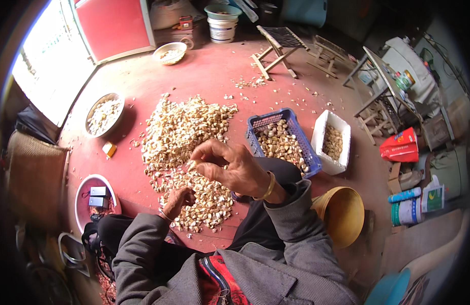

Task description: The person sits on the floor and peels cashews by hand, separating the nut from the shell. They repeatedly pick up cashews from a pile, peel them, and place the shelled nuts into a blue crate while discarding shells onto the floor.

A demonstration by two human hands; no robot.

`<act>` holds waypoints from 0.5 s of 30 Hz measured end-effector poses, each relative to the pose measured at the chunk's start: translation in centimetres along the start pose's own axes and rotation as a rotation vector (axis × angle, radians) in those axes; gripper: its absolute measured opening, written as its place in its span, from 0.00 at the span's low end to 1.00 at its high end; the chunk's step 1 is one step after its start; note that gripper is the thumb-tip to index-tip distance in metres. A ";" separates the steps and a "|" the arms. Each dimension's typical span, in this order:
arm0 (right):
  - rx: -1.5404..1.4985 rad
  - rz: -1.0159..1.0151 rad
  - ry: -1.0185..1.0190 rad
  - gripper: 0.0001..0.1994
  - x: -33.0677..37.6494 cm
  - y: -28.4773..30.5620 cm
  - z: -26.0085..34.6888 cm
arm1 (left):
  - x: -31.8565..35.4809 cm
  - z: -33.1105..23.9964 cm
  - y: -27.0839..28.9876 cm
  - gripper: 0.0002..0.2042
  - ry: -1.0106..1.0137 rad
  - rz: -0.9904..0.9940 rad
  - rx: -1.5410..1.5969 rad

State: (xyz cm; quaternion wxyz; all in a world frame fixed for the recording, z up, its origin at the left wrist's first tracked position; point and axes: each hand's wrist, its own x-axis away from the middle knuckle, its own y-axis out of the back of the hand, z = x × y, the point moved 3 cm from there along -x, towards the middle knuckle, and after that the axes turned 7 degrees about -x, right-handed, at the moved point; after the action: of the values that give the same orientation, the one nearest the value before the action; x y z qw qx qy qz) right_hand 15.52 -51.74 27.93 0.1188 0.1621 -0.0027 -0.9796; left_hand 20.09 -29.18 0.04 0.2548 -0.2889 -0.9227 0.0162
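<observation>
A large heap of small, pale tan pieces, like nuts or shells, lies on the red floor before me. Over it is my right hand, with thumb and forefinger closed on a small pale piece. Low at the heap's near left side, my left hand has its fingers curled in; what they hold, if anything, is hidden. To the right, similar browner pieces fill a blue plastic basket. Beside that stands a white foam box, also partly filled with them.
A metal basin of pale pieces stands left, near a small yellow box. A pink basin is at my left knee, a yellow bucket to my right. Farther off are a folding stool, a wicker bowl and a white bucket.
</observation>
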 end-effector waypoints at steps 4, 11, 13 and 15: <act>0.044 0.012 -0.052 0.08 0.9 0.4 -0.1 | 1.5 4.5 -1.2 0.15 0.286 -0.079 0.101; 0.008 0.027 -0.222 0.10 0.9 -0.3 -0.5 | 3.3 -3.0 -0.3 0.16 -0.037 -0.035 0.404; -0.012 0.044 -0.319 0.09 1.0 -0.9 -1.2 | 4.4 -8.0 2.2 0.17 -0.253 -0.036 0.347; 0.054 0.127 -0.310 0.09 0.8 -2.1 -2.1 | 6.4 -13.0 5.4 0.18 -0.552 -0.060 0.202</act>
State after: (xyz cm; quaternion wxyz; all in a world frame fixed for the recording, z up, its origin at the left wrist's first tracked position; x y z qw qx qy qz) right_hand 14.98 -49.83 25.61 0.1743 0.0119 -0.0577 -0.9829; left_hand 24.64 -22.77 13.33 0.0219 -0.2193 -0.9589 0.1786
